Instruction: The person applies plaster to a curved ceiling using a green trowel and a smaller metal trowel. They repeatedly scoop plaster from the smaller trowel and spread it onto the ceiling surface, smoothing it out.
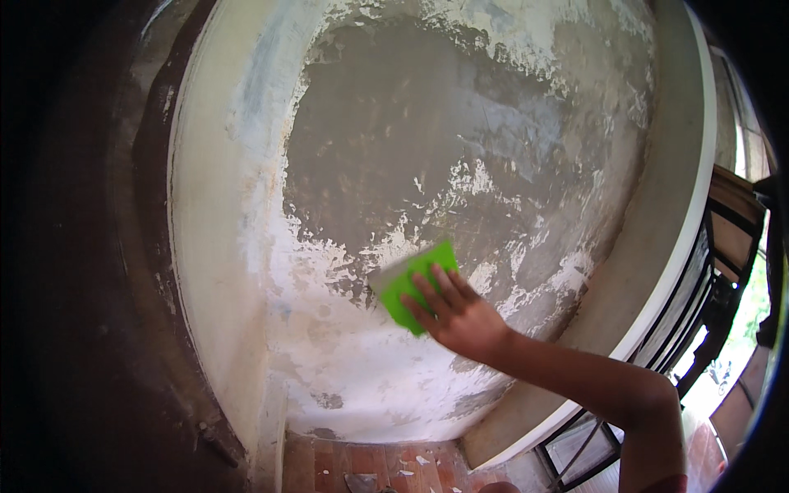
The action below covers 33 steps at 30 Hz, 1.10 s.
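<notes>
My right hand [467, 323] grips a wide scraper with a bright green plastic grip [415, 287] and a pale straight blade [401, 268]. Its fingers lie spread over the green part, and the blade faces up and to the left. The scraper is at the lower part of a wall [370, 123], along the ragged border between bare grey plaster and flaking white paint. Whether the blade edge touches the surface, I cannot tell. My left hand does not appear.
Paint flakes [422, 460] lie on the reddish tiled floor [329, 456], near a flat grey piece [360, 483]. A dark brown door or frame [156, 246] stands left. At right are a pale wall edge [657, 279] and dark-framed furniture [731, 238].
</notes>
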Tool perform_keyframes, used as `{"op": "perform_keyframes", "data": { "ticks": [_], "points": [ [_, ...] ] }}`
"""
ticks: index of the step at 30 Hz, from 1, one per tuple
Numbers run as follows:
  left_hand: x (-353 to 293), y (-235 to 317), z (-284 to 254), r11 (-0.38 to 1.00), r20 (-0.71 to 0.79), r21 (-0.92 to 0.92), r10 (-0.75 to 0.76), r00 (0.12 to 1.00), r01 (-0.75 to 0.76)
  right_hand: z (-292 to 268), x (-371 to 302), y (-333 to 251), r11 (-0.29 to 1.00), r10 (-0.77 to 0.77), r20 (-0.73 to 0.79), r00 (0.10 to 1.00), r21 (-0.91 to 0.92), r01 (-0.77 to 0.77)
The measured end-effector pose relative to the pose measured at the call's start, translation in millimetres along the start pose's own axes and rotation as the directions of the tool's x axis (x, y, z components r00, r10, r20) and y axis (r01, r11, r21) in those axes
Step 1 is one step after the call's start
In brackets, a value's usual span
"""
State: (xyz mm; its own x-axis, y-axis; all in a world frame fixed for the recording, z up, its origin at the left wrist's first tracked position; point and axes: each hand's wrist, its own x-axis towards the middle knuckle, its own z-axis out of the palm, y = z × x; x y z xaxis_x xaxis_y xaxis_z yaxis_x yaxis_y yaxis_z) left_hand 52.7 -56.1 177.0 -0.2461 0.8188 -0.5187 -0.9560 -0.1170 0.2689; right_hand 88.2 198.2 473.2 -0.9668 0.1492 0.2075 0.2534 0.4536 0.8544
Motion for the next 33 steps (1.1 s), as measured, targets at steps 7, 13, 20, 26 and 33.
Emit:
{"op": "perform_keyframes", "data": {
  "ticks": [7, 13, 20, 26, 33],
  "points": [
    [-0.2, 0.7, -0.5, 1.0, -0.001, 0.001, -0.007, 1.0, 0.007, -57.5, -3.0, 29.8, 0.996, 0.046, -0.04, 0.998, 0.084, -0.043],
    [-1.1, 1.9, -0.4, 1.0, -0.01, 0.006, -0.007, 1.0, 0.007, -106.0, 92.2, 178.1, 0.886, 0.344, -0.566, 0.749, -0.07, -0.459],
    [-1.4, 4.8, 0.0, 1.0, -0.016, 0.009, -0.006, 1.0, 0.007, -81.1, 120.6, 188.6, 0.833, 0.376, -0.442, 0.815, -0.225, -0.506],
    [-0.8, 2.5, -0.7, 1.0, -0.019, 0.011, -0.003, 1.0, 0.003, -0.8, 32.7, 79.2, 0.946, 0.177, -0.224, 0.958, -0.228, -0.228],
    [-3.0, 0.7, -3.8, 0.998, 0.002, 0.031, 0.052, 0.999, -0.053, -3.3, -46.9, -28.3, 0.986, 0.065, 0.095, 0.993, 0.15, -0.079]
  ]
}}
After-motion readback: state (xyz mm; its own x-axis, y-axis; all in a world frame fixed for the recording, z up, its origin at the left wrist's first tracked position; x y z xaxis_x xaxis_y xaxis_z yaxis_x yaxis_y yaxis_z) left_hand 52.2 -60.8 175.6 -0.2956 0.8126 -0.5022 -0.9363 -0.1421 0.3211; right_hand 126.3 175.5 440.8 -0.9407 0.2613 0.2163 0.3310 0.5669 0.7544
